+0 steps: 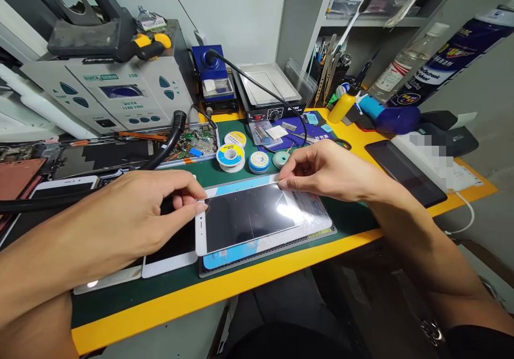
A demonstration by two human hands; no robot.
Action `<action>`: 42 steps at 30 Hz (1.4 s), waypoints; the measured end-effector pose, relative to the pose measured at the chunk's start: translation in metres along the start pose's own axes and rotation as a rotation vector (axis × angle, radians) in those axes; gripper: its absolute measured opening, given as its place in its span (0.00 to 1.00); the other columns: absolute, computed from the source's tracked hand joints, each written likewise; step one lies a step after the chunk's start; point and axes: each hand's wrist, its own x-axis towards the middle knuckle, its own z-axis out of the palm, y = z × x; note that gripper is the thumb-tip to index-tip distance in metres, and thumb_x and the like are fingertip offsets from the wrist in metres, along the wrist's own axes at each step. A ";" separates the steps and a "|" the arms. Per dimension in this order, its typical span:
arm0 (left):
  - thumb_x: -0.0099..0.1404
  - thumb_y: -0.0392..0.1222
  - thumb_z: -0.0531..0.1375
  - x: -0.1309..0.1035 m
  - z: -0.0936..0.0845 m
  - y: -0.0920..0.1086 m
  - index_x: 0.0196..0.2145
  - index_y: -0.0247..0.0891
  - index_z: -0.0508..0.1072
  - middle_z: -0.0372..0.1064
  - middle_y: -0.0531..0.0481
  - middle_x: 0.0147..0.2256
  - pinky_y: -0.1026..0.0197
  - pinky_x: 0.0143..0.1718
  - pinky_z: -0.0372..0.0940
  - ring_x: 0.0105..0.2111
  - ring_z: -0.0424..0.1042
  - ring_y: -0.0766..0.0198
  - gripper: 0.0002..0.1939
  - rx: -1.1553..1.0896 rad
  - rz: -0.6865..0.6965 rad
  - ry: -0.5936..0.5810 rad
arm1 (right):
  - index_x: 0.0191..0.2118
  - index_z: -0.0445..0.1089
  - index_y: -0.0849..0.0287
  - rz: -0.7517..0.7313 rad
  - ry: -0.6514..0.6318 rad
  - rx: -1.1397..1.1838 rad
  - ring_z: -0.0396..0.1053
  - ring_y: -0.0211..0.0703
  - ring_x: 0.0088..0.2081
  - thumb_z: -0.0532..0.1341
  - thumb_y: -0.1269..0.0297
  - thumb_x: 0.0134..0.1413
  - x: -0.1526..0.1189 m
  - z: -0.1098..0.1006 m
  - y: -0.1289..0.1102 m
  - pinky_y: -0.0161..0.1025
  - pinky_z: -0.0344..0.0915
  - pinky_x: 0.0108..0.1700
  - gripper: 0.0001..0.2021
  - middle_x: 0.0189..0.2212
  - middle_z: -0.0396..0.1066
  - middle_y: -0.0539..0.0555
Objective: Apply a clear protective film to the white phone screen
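Phone [257, 217]: white frame, dark glossy screen, lying flat and face up.
Place: on a blue-edged pad [225, 260], near the front edge of the green mat [132, 294].
Screen: reflects glare towards its right end.

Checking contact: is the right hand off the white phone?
No, the right hand pinches the far edge of the white phone.

The phone screen [251, 217] is glossy glass in a white frame, catching glare, and lies on a matt blue mat [225, 258]. The desk [257, 278] is smooth, its edge yellow plastic. Behind, the hot plate [263, 83] looks like brushed metal.
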 end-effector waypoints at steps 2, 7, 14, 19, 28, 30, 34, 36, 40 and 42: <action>0.66 0.60 0.58 0.000 0.002 -0.005 0.40 0.48 0.78 0.72 0.57 0.25 0.64 0.21 0.56 0.20 0.65 0.65 0.17 -0.015 0.022 0.002 | 0.33 0.81 0.59 -0.005 0.006 -0.012 0.62 0.33 0.21 0.68 0.63 0.52 0.001 0.000 0.001 0.33 0.56 0.21 0.06 0.22 0.74 0.49; 0.65 0.60 0.60 0.002 0.006 -0.015 0.41 0.52 0.79 0.74 0.57 0.28 0.65 0.21 0.59 0.23 0.69 0.65 0.14 -0.046 0.080 0.038 | 0.33 0.81 0.59 -0.008 0.000 -0.022 0.62 0.33 0.21 0.68 0.60 0.52 0.001 0.001 0.002 0.33 0.56 0.21 0.08 0.23 0.75 0.50; 0.66 0.55 0.60 0.001 0.004 -0.013 0.40 0.50 0.78 0.73 0.57 0.27 0.64 0.24 0.61 0.25 0.69 0.64 0.11 -0.060 0.086 0.037 | 0.34 0.79 0.59 -0.031 -0.018 0.064 0.63 0.33 0.22 0.68 0.62 0.53 -0.001 0.002 0.002 0.32 0.59 0.24 0.07 0.24 0.74 0.49; 0.67 0.56 0.60 0.000 0.001 -0.012 0.37 0.49 0.76 0.74 0.57 0.29 0.64 0.25 0.60 0.26 0.69 0.65 0.11 -0.032 0.112 0.011 | 0.34 0.79 0.59 -0.036 -0.020 0.047 0.68 0.37 0.25 0.67 0.61 0.54 -0.001 0.001 0.003 0.34 0.61 0.25 0.07 0.26 0.77 0.51; 0.68 0.58 0.59 0.001 -0.002 -0.005 0.37 0.48 0.77 0.75 0.56 0.32 0.64 0.28 0.62 0.29 0.70 0.64 0.13 -0.039 0.113 -0.018 | 0.32 0.80 0.59 -0.031 -0.007 0.008 0.73 0.43 0.30 0.67 0.62 0.54 -0.002 0.001 0.002 0.36 0.66 0.30 0.06 0.30 0.79 0.53; 0.68 0.57 0.59 0.002 -0.002 -0.004 0.36 0.48 0.77 0.75 0.55 0.31 0.63 0.28 0.62 0.29 0.70 0.63 0.14 -0.040 0.104 -0.028 | 0.33 0.80 0.60 -0.028 -0.015 0.034 0.72 0.41 0.28 0.67 0.63 0.53 -0.002 0.000 0.001 0.35 0.64 0.28 0.06 0.29 0.78 0.53; 0.67 0.56 0.59 0.002 -0.002 0.000 0.36 0.48 0.78 0.75 0.54 0.31 0.63 0.26 0.61 0.27 0.69 0.63 0.13 -0.016 0.145 0.016 | 0.34 0.78 0.61 0.010 0.031 0.181 0.61 0.34 0.20 0.67 0.60 0.55 0.002 -0.005 0.001 0.34 0.57 0.22 0.09 0.22 0.71 0.49; 0.66 0.56 0.60 0.001 -0.001 0.002 0.36 0.48 0.77 0.75 0.54 0.34 0.62 0.30 0.63 0.30 0.71 0.61 0.12 0.001 0.209 0.086 | 0.33 0.77 0.61 0.016 0.094 0.187 0.58 0.33 0.19 0.67 0.58 0.56 0.005 -0.006 0.003 0.34 0.55 0.22 0.10 0.20 0.67 0.48; 0.61 0.64 0.64 0.001 0.004 0.006 0.43 0.48 0.75 0.74 0.50 0.44 0.55 0.45 0.66 0.43 0.72 0.53 0.21 0.051 0.307 0.190 | 0.34 0.79 0.61 -0.017 0.090 0.052 0.60 0.34 0.22 0.66 0.54 0.57 0.005 -0.009 0.004 0.35 0.56 0.26 0.13 0.23 0.70 0.49; 0.56 0.68 0.66 0.002 0.008 0.008 0.48 0.47 0.74 0.72 0.47 0.48 0.52 0.49 0.66 0.49 0.70 0.48 0.30 0.084 0.314 0.172 | 0.37 0.81 0.59 -0.047 0.032 -0.048 0.63 0.36 0.26 0.67 0.51 0.56 0.002 -0.011 0.002 0.36 0.57 0.28 0.15 0.27 0.73 0.50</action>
